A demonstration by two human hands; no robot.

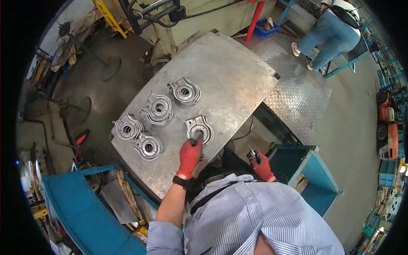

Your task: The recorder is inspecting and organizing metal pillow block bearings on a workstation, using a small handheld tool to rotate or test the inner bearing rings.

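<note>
My left hand, in a red glove with dark fingertips, grips the near side of a stamped metal bracket by its round opening. This bracket lies on the metal table, near its right edge. Several similar brackets lie in stacks to the left: a far stack, a middle stack, a left stack and a near stack. Off the table's edge, my right hand, also gloved in red, is closed around a small handheld rotary tool with a thin bit pointing up and left.
A blue open bin stands beside my right arm; a blue metal frame is at lower left. A tread-plate platform adjoins the table. Another person bends over at far right. A yellow ladder stands behind.
</note>
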